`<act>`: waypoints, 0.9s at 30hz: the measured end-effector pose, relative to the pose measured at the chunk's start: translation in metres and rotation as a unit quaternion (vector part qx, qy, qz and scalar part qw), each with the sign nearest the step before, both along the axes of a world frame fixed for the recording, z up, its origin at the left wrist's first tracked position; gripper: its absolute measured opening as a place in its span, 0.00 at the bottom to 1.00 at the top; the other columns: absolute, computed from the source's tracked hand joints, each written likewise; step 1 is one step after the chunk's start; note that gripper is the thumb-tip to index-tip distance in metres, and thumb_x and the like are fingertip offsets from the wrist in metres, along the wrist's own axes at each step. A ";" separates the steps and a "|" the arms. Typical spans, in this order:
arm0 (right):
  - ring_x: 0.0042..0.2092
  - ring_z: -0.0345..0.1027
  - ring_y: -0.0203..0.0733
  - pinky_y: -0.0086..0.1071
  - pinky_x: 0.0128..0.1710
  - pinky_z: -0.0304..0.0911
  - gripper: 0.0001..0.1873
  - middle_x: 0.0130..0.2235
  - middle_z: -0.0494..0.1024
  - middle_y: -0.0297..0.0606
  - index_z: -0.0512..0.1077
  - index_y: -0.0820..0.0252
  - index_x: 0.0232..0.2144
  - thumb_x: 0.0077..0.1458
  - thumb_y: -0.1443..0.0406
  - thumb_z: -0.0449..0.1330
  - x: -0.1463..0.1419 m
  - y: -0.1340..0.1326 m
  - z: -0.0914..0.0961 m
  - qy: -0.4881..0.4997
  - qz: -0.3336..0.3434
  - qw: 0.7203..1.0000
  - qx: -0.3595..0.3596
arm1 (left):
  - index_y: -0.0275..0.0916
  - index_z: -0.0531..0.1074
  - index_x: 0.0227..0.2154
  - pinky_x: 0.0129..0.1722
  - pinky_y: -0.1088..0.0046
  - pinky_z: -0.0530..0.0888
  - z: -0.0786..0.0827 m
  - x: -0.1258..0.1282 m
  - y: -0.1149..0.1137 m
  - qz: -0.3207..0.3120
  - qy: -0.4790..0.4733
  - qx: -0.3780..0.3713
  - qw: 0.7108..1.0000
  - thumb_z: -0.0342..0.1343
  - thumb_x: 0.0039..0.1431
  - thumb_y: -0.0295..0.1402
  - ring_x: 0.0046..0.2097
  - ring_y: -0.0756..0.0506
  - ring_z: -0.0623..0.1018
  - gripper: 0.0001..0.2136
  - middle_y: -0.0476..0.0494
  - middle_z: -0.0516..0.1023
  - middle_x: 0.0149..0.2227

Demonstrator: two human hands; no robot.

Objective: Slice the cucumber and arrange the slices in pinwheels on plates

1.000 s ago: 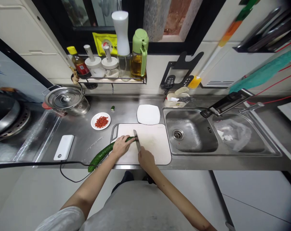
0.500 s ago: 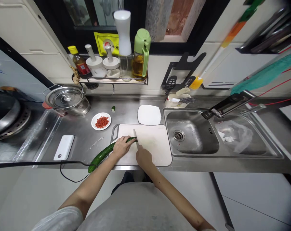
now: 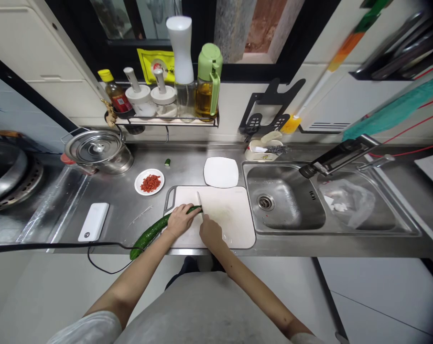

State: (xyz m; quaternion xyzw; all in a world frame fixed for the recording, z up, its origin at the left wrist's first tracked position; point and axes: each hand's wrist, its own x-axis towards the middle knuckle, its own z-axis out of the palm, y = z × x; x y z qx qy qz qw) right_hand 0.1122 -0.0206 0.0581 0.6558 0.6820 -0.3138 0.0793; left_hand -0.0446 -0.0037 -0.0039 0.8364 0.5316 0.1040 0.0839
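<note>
A long green cucumber [image 3: 150, 236] lies slantwise, its near end past the left edge of the white cutting board [image 3: 238, 224]. My left hand [image 3: 180, 220] presses down around its far part, fingers bent over it. A knife [image 3: 199, 198] is gripped in my right hand [image 3: 211, 233]; its blade stands right at the cucumber's cut end, pointing away from me. My fist hides the handle. Behind the board sits a white square plate [image 3: 221, 172]. A small cucumber end piece [image 3: 167, 162] rests on the steel counter.
To the left are a small plate [image 3: 137, 183] of red bits, a lidded steel pot [image 3: 112, 160] and a white power bank [image 3: 93, 222] with a black cable. A sink [image 3: 286, 210] is on the right. Bottles and jars stand on a wall rack [image 3: 191, 122].
My right hand and the knife have shifted slightly left, bringing the blade closer against the cucumber's end. My left hand keeps its hold. The view has moved a little.
</note>
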 end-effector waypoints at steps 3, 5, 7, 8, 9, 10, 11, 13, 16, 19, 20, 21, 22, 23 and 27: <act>0.45 0.72 0.46 0.34 0.41 0.62 0.18 0.41 0.77 0.51 0.62 0.69 0.52 0.62 0.71 0.43 -0.001 0.000 -0.004 0.003 0.000 1.000 0.003 | 0.55 0.66 0.55 0.46 0.63 0.68 0.000 0.000 0.000 0.000 -0.002 -0.003 1.000 0.49 0.62 0.33 0.49 0.42 0.69 0.19 0.45 0.69 0.53; 0.45 0.72 0.46 0.33 0.41 0.62 0.18 0.41 0.77 0.51 0.62 0.69 0.52 0.62 0.71 0.42 -0.002 0.000 -0.007 0.001 -0.001 1.000 0.011 | 0.55 0.67 0.55 0.46 0.63 0.68 0.000 0.000 0.000 0.001 0.001 -0.003 1.000 0.49 0.62 0.33 0.49 0.42 0.69 0.19 0.44 0.69 0.54; 0.45 0.72 0.46 0.33 0.41 0.63 0.18 0.40 0.77 0.51 0.62 0.69 0.52 0.62 0.71 0.42 -0.003 0.002 -0.009 0.001 -0.002 1.000 0.021 | 0.55 0.67 0.55 0.46 0.63 0.68 -0.001 0.000 0.000 0.001 0.003 0.001 1.000 0.49 0.62 0.33 0.49 0.42 0.69 0.19 0.44 0.69 0.54; 0.45 0.72 0.46 0.33 0.41 0.63 0.18 0.40 0.77 0.51 0.62 0.69 0.52 0.62 0.71 0.42 -0.004 0.003 -0.010 0.003 -0.003 1.000 0.023 | 0.55 0.67 0.55 0.46 0.63 0.68 -0.001 0.000 0.000 0.000 0.004 0.005 1.000 0.49 0.62 0.33 0.49 0.42 0.69 0.19 0.44 0.69 0.54; 0.45 0.72 0.46 0.33 0.42 0.62 0.18 0.40 0.77 0.51 0.62 0.69 0.52 0.62 0.71 0.42 -0.004 0.006 -0.011 0.004 -0.003 1.000 0.024 | 0.55 0.67 0.55 0.46 0.63 0.68 -0.001 0.000 -0.001 -0.001 0.005 0.008 1.000 0.49 0.62 0.33 0.49 0.42 0.69 0.19 0.44 0.69 0.53; 0.46 0.72 0.46 0.33 0.42 0.62 0.18 0.40 0.77 0.50 0.62 0.69 0.52 0.62 0.71 0.43 -0.005 0.008 -0.011 0.006 -0.003 1.000 0.025 | 0.54 0.66 0.55 0.46 0.63 0.68 -0.002 0.000 -0.001 -0.002 0.006 0.012 1.000 0.48 0.62 0.33 0.49 0.42 0.69 0.19 0.44 0.69 0.53; 0.46 0.72 0.46 0.33 0.43 0.62 0.18 0.41 0.77 0.50 0.62 0.68 0.52 0.62 0.71 0.43 -0.005 0.011 -0.011 0.007 -0.001 1.000 0.026 | 0.54 0.66 0.55 0.46 0.63 0.68 -0.002 0.000 -0.001 -0.003 0.007 0.016 1.000 0.48 0.62 0.33 0.49 0.42 0.69 0.19 0.44 0.70 0.53; 0.46 0.72 0.45 0.32 0.43 0.62 0.17 0.41 0.77 0.49 0.62 0.68 0.51 0.62 0.71 0.43 -0.004 0.017 -0.010 0.006 0.000 1.000 0.026 | 0.54 0.67 0.55 0.46 0.63 0.68 -0.003 -0.001 -0.001 -0.004 0.009 0.022 1.000 0.48 0.62 0.33 0.49 0.42 0.69 0.19 0.44 0.70 0.53; 0.46 0.72 0.44 0.31 0.42 0.61 0.16 0.42 0.76 0.48 0.62 0.66 0.51 0.62 0.70 0.44 0.000 0.018 -0.007 -0.002 0.007 1.000 0.019 | 0.53 0.67 0.55 0.46 0.63 0.68 -0.004 -0.001 -0.001 -0.004 0.010 0.030 0.999 0.48 0.62 0.33 0.49 0.42 0.69 0.18 0.44 0.70 0.53; 0.45 0.72 0.44 0.32 0.40 0.62 0.16 0.41 0.77 0.48 0.63 0.65 0.50 0.62 0.70 0.44 0.006 0.011 -0.005 -0.026 0.006 0.999 0.021 | 0.52 0.67 0.54 0.47 0.63 0.68 -0.004 -0.001 -0.001 -0.004 0.004 0.034 0.999 0.49 0.62 0.32 0.48 0.43 0.69 0.18 0.44 0.70 0.53; 0.44 0.72 0.45 0.32 0.39 0.61 0.16 0.40 0.77 0.47 0.63 0.64 0.50 0.62 0.70 0.44 0.008 0.008 -0.004 -0.037 0.004 0.999 0.024 | 0.53 0.67 0.54 0.48 0.63 0.68 -0.004 -0.001 -0.002 -0.003 0.000 0.034 0.999 0.49 0.62 0.32 0.48 0.43 0.70 0.18 0.44 0.70 0.52; 0.43 0.73 0.45 0.32 0.38 0.61 0.16 0.39 0.77 0.47 0.64 0.64 0.50 0.62 0.71 0.44 0.010 0.006 -0.003 -0.050 0.002 0.998 0.029 | 0.53 0.68 0.54 0.48 0.63 0.68 -0.004 0.000 -0.002 -0.002 -0.004 0.033 0.999 0.49 0.62 0.32 0.48 0.43 0.70 0.18 0.44 0.70 0.52; 0.42 0.73 0.45 0.32 0.37 0.61 0.17 0.37 0.77 0.47 0.64 0.64 0.50 0.62 0.71 0.44 0.012 0.003 -0.002 -0.064 0.003 0.997 0.036 | 0.53 0.68 0.54 0.48 0.63 0.68 -0.004 0.000 -0.002 0.000 -0.010 0.031 0.999 0.48 0.62 0.32 0.49 0.43 0.70 0.18 0.44 0.71 0.52; 0.41 0.73 0.45 0.32 0.36 0.61 0.18 0.36 0.77 0.46 0.63 0.63 0.52 0.62 0.71 0.43 0.015 0.001 -0.002 -0.078 0.008 0.996 0.047 | 0.53 0.68 0.54 0.49 0.63 0.68 -0.004 -0.001 -0.002 0.002 -0.019 0.028 0.999 0.48 0.62 0.32 0.49 0.43 0.70 0.18 0.45 0.71 0.52; 0.38 0.72 0.45 0.35 0.37 0.58 0.22 0.34 0.76 0.45 0.60 0.57 0.58 0.63 0.69 0.43 0.038 -0.002 0.001 -0.120 0.057 0.985 0.114 | 0.50 0.66 0.56 0.51 0.65 0.68 0.002 -0.004 0.000 0.033 -0.106 0.002 0.994 0.46 0.64 0.35 0.51 0.44 0.70 0.18 0.44 0.72 0.51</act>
